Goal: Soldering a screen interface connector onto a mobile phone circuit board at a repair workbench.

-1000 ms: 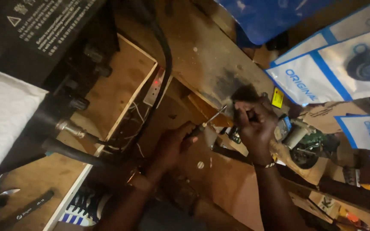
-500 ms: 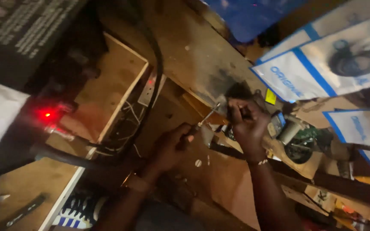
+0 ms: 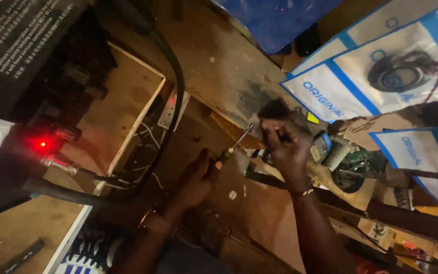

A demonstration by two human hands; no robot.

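Left hand point(image 3: 198, 177): fingers curled shut in a fist-like grip, knuckles up, thumb end pointing up and to the right. Wrist bent slightly, a band around it; forearm runs down toward the lower edge of view.

Right hand point(image 3: 287, 147): raised higher than the left, fingers bunched and pinched together at the tips. Wrist banded, nearly straight; forearm descends steeply to the bottom edge. Hands near, apart.

Colours at the bench: mostly brown wood, black gear, blue-white packs.
Worn brown wooden bench point(image 3: 219, 66) w/ sooty black patch; white flat packets w/ blue borders point(image 3: 381, 76); glossy blue sheet point(image 3: 275, 20); black box point(image 3: 21, 45) w/ red glowing light point(image 3: 42, 144); blue-white striped shoe point(image 3: 84, 256).
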